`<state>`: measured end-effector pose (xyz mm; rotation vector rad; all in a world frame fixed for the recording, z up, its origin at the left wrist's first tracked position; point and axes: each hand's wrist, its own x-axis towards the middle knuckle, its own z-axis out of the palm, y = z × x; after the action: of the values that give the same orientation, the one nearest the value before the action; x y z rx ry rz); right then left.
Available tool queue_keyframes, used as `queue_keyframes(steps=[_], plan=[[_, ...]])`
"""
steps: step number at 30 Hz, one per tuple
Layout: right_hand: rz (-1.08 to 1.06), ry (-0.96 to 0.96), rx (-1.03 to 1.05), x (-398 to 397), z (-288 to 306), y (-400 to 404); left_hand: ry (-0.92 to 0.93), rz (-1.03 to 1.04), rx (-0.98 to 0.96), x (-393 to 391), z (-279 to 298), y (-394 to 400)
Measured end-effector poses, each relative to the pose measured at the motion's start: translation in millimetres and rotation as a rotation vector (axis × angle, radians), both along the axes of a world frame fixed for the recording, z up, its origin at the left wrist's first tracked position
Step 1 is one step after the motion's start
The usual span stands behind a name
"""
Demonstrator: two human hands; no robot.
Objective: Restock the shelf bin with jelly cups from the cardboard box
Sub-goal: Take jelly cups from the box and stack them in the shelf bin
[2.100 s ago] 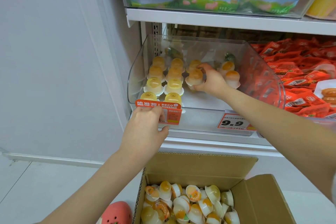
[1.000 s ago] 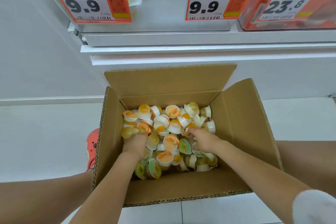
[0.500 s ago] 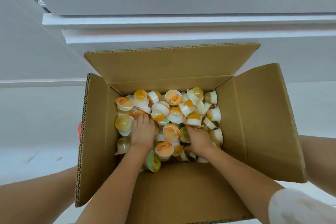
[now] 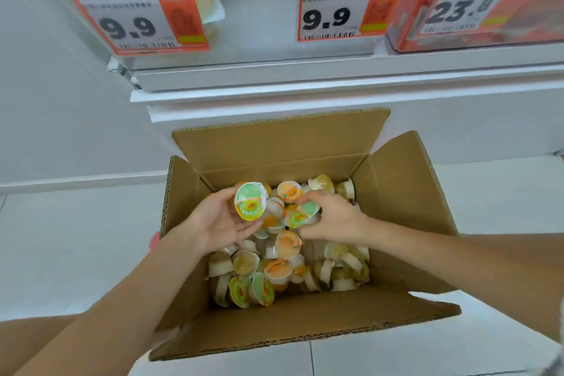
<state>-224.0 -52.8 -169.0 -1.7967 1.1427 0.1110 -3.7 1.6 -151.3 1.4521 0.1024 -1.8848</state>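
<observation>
Cardboard box (image 4: pixel 393 192) sits open on white floor tiles (image 4: pixel 76 238) below shelf, flaps out, approx half full w/ loose jelly cups (image 4: pixel 276 267). Left hand (image 4: pixel 218 221) is raised over the pile, palm up, fingers curled round a green-lidded jelly cup (image 4: pixel 250 201), foil lid facing camera. Right hand (image 4: pixel 331 218) is beside it, fingers clamped on a second green-lidded cup (image 4: pixel 302 214), tilted; more cups seem bunched between both hands, count unclear. Up top, shelf bin (image 4: pixel 259 24) w/ jelly cups inside, two 9.9 price tags (image 4: pixel 335 15) on front; red 23.8 tag (image 4: pixel 464 6) at right.
</observation>
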Motion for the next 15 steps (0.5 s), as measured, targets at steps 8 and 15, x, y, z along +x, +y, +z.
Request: queue_keyframes(steps=[8, 15], plan=[[0.077, -0.229, -0.393, 21, 156, -10, -0.027, -0.094, -0.240, -33, 135, -14], [0.065, -0.398, -0.480, 16, 206, -27, 0.006, -0.188, -0.467, -28, 205, -19]])
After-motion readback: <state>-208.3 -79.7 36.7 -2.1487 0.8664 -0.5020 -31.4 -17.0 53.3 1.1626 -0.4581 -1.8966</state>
